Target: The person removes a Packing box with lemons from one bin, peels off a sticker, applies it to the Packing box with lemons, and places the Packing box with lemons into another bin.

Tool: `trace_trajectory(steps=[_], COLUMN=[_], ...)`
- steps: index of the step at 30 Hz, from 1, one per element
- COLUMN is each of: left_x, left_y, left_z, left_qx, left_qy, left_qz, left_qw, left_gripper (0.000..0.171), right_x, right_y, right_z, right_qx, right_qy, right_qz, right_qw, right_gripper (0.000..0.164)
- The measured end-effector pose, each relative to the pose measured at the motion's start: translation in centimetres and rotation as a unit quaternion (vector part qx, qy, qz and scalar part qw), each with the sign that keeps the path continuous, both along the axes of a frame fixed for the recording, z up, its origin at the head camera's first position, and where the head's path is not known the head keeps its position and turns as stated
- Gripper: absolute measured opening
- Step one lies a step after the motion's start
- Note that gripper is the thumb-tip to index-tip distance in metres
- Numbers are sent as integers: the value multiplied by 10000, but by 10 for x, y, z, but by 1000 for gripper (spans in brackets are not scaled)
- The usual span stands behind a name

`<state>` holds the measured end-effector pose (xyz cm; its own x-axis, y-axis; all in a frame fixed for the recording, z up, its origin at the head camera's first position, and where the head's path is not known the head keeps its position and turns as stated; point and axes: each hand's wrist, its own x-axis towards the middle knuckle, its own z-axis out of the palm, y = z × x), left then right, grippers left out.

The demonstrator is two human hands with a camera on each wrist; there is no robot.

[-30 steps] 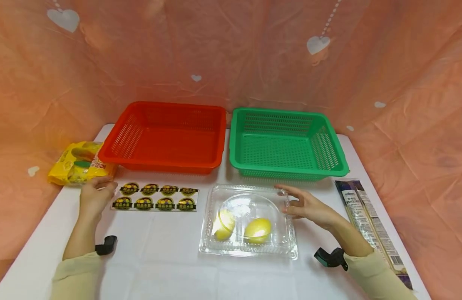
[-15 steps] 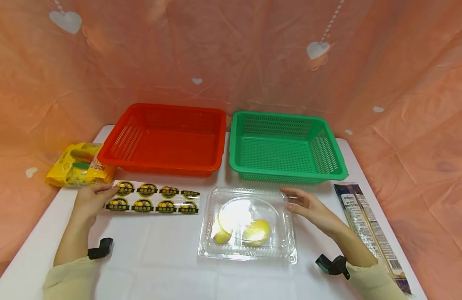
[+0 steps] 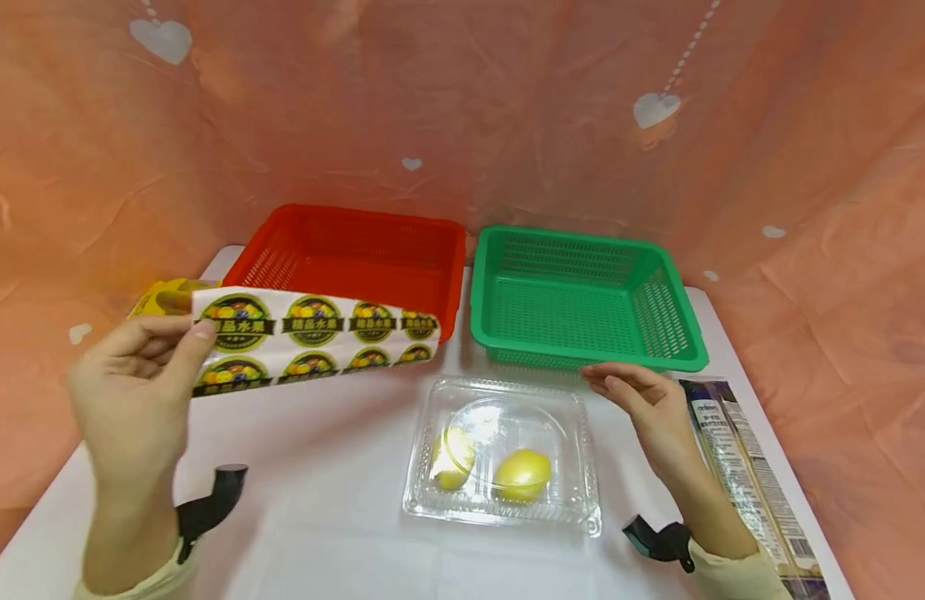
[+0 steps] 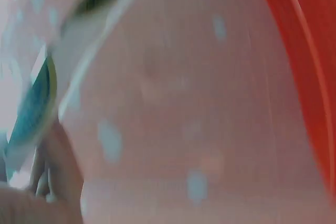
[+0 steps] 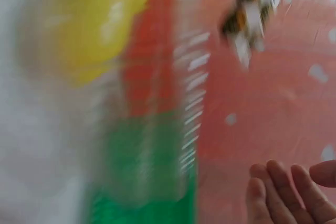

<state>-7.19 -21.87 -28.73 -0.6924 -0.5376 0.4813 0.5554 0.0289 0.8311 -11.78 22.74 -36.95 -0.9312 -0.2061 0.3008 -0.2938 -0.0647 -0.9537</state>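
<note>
A white sheet of round fruit stickers (image 3: 335, 333) is up off the table, its left end pinched between the thumb and fingers of my left hand (image 3: 136, 387). The sheet also shows, blurred, in the left wrist view, beside the fingers of that hand (image 4: 58, 171). On the table lies a closed clear plastic clamshell box (image 3: 500, 417) with two lemons (image 3: 522, 475) inside. My right hand (image 3: 650, 408) hovers by the box's far right corner, apart from it, holding nothing; its fingers are loosely bent. In the right wrist view those fingers (image 5: 283, 192) look relaxed.
Behind stand a red basket (image 3: 357, 217) and a green basket (image 3: 582, 350). A yellow packet (image 3: 158, 298) lies at the left, partly hidden by the sticker sheet. Along the right edge lies a long dark printed packet (image 3: 740, 467). A pink curtain (image 3: 507, 108) closes the back.
My left hand has taken hold of the sticker sheet and lifted it off the table towards me. My right hand has come away from the clamshell box, upward and to the right.
</note>
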Motion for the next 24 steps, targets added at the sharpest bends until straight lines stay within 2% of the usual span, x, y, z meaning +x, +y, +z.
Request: trace_trajectory(steps=[3,5,7,9,11,13,15,19,22,24], left_x=[-20,-35,-48,-59,-66,-69,-69,-65,-60,-58], left_y=[42,70,94,115,131,142,151,163,169,172], left_z=[-6,-13,-20,-25,-28,-29,-30,-29,-29,-28], left_qx=[-122,-396,-551,-522,-351,-178,-43,1,200,486], left_qy=[376,274,-36,-348,-649,-783,-798,-771,-845,-963], left_qz=[-440,-692,-954,-1177,-1423,-1583,-1711,-1888,-2187,-2450], left_qw=[9982,9964,9939,9911,9871,9841,9820,9790,9719,9635], left_gripper=[9,10,11,11,12,13,14,16,17,18], right_x=[2,2,2,1,-2,-6,-11,-20,-24,-25], right_y=[-16,-30,-45,-61,-78,-94,-106,-117,-118,-118], right_z=[16,29,42,54,64,71,75,78,77,75], right_qx=[-163,-282,-415,-433,-282,42,413,1167,1659,1899], right_qy=[286,476,657,950,1338,1934,2673,3976,4555,4825], right_qz=[-34,42,221,453,655,743,693,218,-176,-427], right_qw=[9995,9985,9967,9935,9884,9783,9602,9099,8745,8540], right_gripper=[21,21,20,20,19,18,17,22,28,28])
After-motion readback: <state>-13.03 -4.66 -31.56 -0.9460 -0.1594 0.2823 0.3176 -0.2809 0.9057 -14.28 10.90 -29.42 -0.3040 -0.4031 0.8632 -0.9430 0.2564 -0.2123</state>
